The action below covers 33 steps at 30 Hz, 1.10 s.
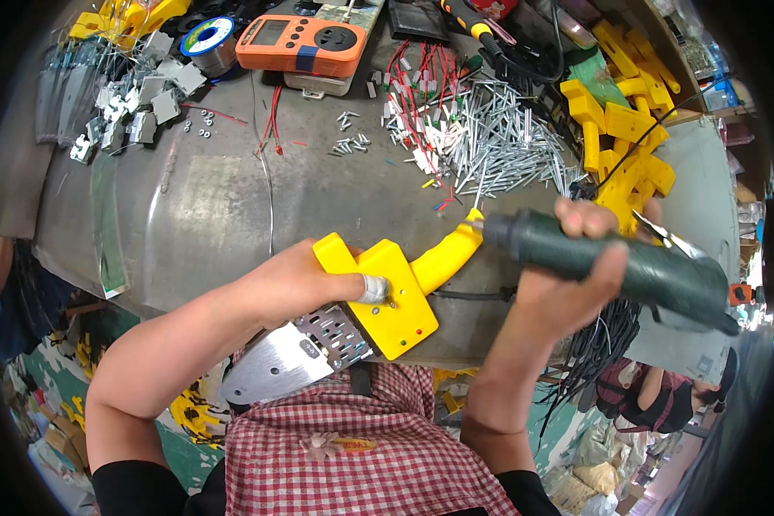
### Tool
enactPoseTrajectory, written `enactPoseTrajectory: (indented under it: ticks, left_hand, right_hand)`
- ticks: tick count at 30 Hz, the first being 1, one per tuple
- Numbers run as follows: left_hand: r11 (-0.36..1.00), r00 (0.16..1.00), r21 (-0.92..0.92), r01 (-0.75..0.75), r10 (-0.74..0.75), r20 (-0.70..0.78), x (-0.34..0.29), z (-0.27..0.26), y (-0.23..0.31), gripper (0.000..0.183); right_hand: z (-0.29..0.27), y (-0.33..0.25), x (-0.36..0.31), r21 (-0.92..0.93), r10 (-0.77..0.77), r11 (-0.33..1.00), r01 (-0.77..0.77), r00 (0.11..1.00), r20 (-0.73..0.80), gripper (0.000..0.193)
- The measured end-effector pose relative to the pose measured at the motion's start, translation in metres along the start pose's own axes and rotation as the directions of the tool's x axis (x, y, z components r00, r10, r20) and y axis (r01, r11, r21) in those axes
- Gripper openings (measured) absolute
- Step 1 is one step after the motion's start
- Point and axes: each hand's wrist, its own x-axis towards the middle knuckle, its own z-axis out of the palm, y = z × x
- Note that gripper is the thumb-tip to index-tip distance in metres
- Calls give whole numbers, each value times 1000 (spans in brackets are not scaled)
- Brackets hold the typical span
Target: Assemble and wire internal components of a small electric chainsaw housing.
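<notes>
My left hand (297, 273) grips a yellow plastic housing (396, 314) with a curved handle, a wrapped thumb lying on its face. A slotted metal plate (279, 370) extends from the housing toward my apron. My right hand (555, 297) is closed around a dark green power screwdriver (636, 267) held sideways. Its front end meets, or lies just in front of, the tip of the yellow handle; I cannot tell which. A thin rod or wire stands up beyond that tip. Behind the screwdriver, a silver pointed metal piece (658, 228) shows in part.
Long screws (512, 138) lie heaped at the back, beside red wires (404, 86). Yellow housings (628, 129) are piled at right, grey switch parts (150, 99) at far left. An orange meter (303, 45) and solder spool (208, 43) stand behind. Black cables (593, 353) hang at right.
</notes>
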Motion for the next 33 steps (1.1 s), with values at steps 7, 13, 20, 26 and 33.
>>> enactPoseTrajectory:
  ticks: [7, 13, 20, 26, 33]
  left_hand:
    - [998, 1000, -66, -4, 4, -7, -2, 1, 1, 43]
    - [998, 1000, -54, -13, 12, -11, -3, 1, 3, 42]
    - [1000, 1000, -5, 24, -24, -13, -4, 0, 4, 42]
    - [1000, 1000, -30, 4, -4, -3, -6, 3, 7, 40]
    - [999, 999, 9, 47, -47, -6, -5, 4, 9, 41]
  right_hand:
    - [12, -45, -23, 100, 47, 993, -67, 982, 182, 87]
    - [14, -44, -28, 105, 82, 988, -110, 967, 240, 80]
    - [15, -38, -30, 63, 91, 992, -106, 973, 213, 93]
    - [10, -34, -29, 50, 81, 994, -94, 974, 213, 93]
    - [18, -39, -40, 30, 13, 999, -23, 950, 311, 84]
